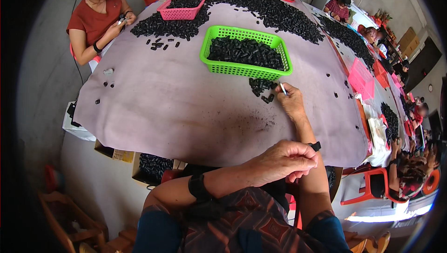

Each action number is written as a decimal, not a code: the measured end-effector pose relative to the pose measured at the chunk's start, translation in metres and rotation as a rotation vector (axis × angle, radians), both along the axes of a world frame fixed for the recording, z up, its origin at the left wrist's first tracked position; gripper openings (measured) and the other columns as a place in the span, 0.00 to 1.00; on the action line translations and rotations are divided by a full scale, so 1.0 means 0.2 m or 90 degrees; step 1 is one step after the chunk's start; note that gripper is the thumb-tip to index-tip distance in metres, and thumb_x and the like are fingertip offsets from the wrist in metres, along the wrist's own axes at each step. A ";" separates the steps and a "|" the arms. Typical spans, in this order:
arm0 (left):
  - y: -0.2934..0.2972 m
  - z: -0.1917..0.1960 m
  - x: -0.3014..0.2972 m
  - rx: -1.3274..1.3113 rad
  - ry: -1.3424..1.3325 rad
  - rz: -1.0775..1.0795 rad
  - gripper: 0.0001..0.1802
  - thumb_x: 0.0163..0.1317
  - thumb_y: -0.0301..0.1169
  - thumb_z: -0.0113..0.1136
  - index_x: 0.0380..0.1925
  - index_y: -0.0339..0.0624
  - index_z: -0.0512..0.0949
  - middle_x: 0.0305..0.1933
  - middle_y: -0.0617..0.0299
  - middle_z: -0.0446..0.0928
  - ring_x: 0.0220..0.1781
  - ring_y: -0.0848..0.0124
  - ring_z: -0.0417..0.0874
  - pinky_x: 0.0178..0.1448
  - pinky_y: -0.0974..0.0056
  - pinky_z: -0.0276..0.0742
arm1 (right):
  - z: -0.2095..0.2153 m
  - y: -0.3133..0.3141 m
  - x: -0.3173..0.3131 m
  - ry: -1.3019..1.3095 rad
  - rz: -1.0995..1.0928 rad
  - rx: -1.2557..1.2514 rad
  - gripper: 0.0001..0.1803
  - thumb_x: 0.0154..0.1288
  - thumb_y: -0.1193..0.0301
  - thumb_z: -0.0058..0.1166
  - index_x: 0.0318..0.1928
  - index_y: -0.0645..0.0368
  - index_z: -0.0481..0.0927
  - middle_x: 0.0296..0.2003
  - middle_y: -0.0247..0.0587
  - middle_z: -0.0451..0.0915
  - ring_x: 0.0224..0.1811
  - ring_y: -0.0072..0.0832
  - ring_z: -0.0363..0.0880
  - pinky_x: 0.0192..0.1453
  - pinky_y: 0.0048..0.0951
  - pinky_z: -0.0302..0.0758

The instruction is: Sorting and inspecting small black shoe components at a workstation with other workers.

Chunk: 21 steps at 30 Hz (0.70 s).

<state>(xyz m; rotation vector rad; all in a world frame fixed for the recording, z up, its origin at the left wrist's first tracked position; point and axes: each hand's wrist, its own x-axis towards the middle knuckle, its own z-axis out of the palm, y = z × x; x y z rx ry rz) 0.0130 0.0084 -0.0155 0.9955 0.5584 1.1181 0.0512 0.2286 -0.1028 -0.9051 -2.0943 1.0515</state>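
My right hand (292,101) reaches out over the mauve table cover (177,108) and pinches a thin white stick-like tool (282,88). Its tip is at a small cluster of black cylindrical pieces (261,87) lying just in front of a green plastic basket (219,34) filled with the same black pieces. My left hand (284,160) rests at the near table edge with the fingers curled in; nothing shows inside it. A black band sits on each of my wrists.
A pink basket (181,13) and long heaps of black pieces (274,8) lie at the far side. A person in a red top (95,17) sits at the far left; others work at the right table, where more pink baskets (361,77) stand. Boxes sit under the table.
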 end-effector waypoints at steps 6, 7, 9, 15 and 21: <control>0.01 -0.01 -0.01 -0.008 -0.011 0.017 0.09 0.63 0.30 0.50 0.34 0.34 0.74 0.27 0.64 0.70 0.23 0.81 0.68 0.30 0.76 0.65 | 0.01 -0.01 0.00 -0.034 0.004 0.088 0.08 0.49 0.74 0.53 0.32 0.61 0.77 0.19 0.37 0.73 0.24 0.23 0.72 0.32 0.26 0.70; 0.01 -0.02 -0.01 -0.010 -0.019 0.026 0.09 0.63 0.30 0.51 0.34 0.34 0.74 0.26 0.65 0.70 0.23 0.81 0.68 0.30 0.76 0.65 | 0.01 -0.02 0.00 -0.075 0.010 0.110 0.10 0.47 0.72 0.56 0.33 0.61 0.77 0.22 0.40 0.74 0.25 0.26 0.73 0.33 0.28 0.71; 0.01 -0.02 0.00 -0.013 -0.025 0.031 0.09 0.63 0.30 0.51 0.34 0.34 0.74 0.25 0.65 0.70 0.23 0.81 0.68 0.30 0.76 0.65 | 0.02 -0.04 -0.01 -0.115 0.015 0.134 0.13 0.46 0.70 0.60 0.33 0.61 0.77 0.24 0.42 0.76 0.26 0.29 0.74 0.35 0.29 0.72; 0.02 0.00 -0.02 -0.018 -0.004 0.063 0.08 0.62 0.29 0.51 0.35 0.34 0.74 0.22 0.67 0.69 0.22 0.81 0.68 0.28 0.76 0.64 | 0.08 -0.07 -0.01 -0.197 0.069 0.198 0.17 0.41 0.69 0.65 0.33 0.63 0.77 0.30 0.47 0.76 0.29 0.36 0.75 0.36 0.32 0.72; 0.03 -0.03 -0.03 -0.023 -0.041 0.137 0.08 0.61 0.28 0.52 0.36 0.34 0.73 0.22 0.67 0.69 0.22 0.82 0.67 0.27 0.76 0.63 | 0.06 -0.07 0.02 -0.191 0.088 0.119 0.15 0.40 0.70 0.66 0.27 0.62 0.75 0.21 0.42 0.74 0.23 0.31 0.72 0.31 0.31 0.71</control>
